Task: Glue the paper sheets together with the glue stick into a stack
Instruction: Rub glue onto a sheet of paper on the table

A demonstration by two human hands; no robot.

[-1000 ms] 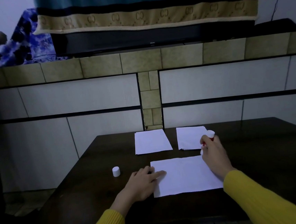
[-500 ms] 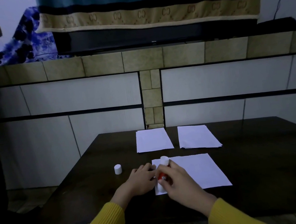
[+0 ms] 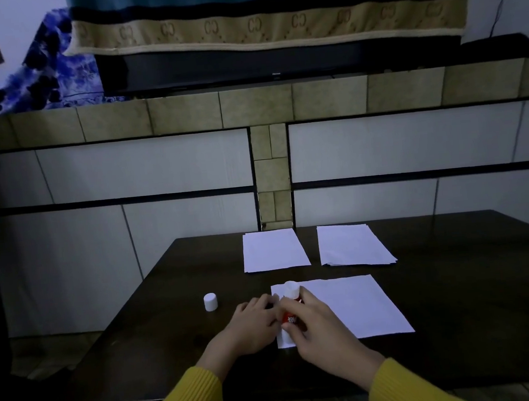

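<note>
Gluing the left edge of the near white paper sheet (image 3: pixel 348 308)

Right hand (image 3: pixel 317 324) grips the red-and-white glue stick (image 3: pixel 291 307); left hand (image 3: pixel 252 324) lies flat, pinning the sheet; best to stroke evenly along that edge.

We are looking down at a dark wooden table (image 3: pixel 458 278). Lying flat on it are a near paper sheet (image 3: pixel 357 307), a far left sheet (image 3: pixel 272 249) and a far right pile of sheets (image 3: pixel 353 244), which are sitting side by side and apart. A white cap (image 3: pixel 210 301) is standing upright left of the near sheet.
</note>
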